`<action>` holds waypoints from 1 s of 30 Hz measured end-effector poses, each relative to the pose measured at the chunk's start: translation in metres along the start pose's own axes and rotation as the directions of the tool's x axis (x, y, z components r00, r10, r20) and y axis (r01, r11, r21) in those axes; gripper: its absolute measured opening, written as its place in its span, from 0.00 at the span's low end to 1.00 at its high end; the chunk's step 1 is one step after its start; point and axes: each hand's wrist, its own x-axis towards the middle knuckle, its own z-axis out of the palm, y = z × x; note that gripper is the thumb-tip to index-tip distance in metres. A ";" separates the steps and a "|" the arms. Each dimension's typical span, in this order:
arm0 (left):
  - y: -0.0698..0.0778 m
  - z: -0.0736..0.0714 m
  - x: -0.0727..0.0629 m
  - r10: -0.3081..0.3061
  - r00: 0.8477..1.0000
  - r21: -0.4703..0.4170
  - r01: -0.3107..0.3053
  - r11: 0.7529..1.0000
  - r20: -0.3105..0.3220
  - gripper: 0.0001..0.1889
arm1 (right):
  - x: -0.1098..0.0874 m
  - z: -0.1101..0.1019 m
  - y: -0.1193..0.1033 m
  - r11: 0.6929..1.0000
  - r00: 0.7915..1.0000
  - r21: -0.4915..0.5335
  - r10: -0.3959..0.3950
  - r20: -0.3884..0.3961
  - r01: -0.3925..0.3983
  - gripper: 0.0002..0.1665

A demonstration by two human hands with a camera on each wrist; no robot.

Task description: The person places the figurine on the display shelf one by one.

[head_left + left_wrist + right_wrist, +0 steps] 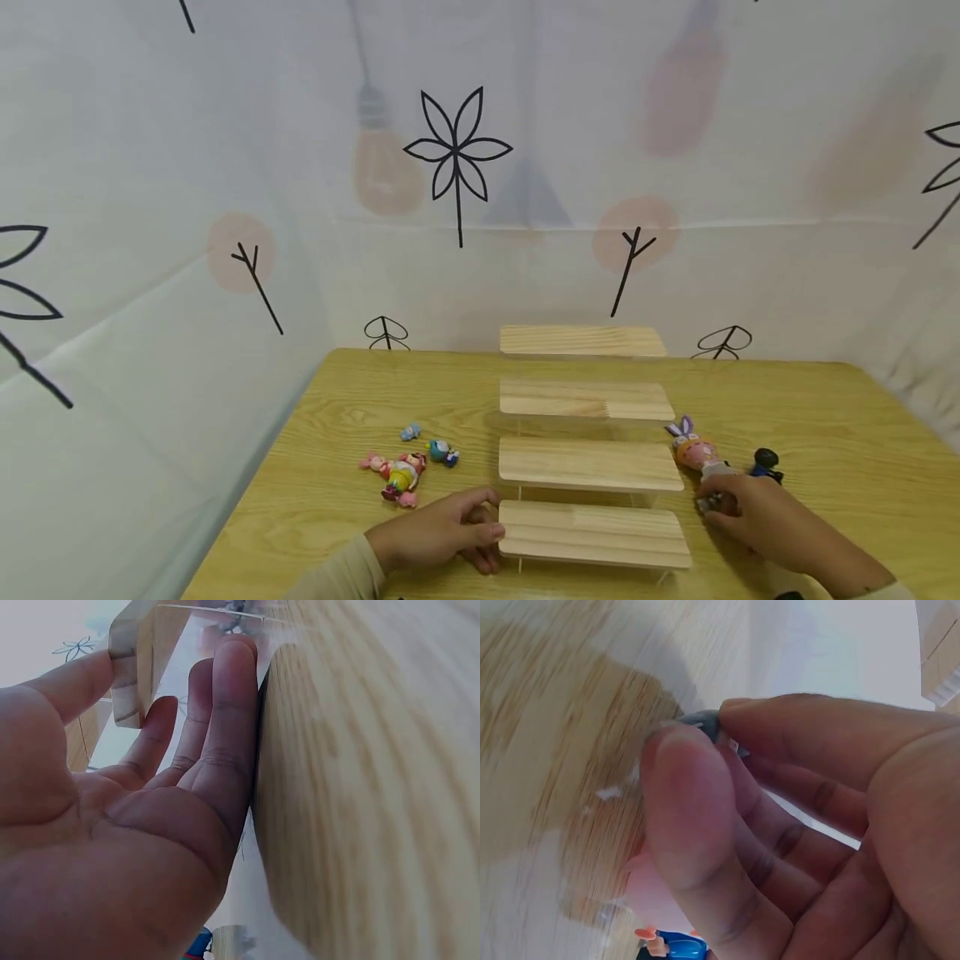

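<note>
The left hand [442,532] pinches the lowest wooden shelf [592,533] at nine o'clock; at three o'clock the right hand [761,512] pinches a small grey figurine [703,721]. Picking up seems in hand; lifting calls for clearing the rabbit-eared figurine [697,452] at that hand's ten o'clock.

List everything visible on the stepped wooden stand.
The stepped stand has four long, pale boards with light grain, apparently wood, rising toward the back. Thin, clear, plastic-looking supports show beneath the lower boards; the rest are hard to make out. It stands upright on the wooden table, long edges running left to right. The left hand touches the front board's left end with thumb and finger.
</note>
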 end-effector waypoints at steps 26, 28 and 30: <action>0.000 0.009 0.005 -0.008 0.998 0.000 0.008 1.000 -0.061 0.18 | -0.002 0.006 -0.010 0.996 0.989 -0.002 -0.083 -0.118 0.084 0.10; 0.001 0.009 0.005 -0.007 0.997 -0.007 0.007 1.000 -0.071 0.18 | -0.001 0.006 -0.013 0.992 0.978 0.019 -0.117 -0.171 0.122 0.10; 0.002 0.009 0.005 -0.010 0.997 -0.013 0.009 1.000 -0.080 0.18 | 0.000 0.007 -0.016 0.985 0.957 0.013 -0.167 -0.239 0.175 0.10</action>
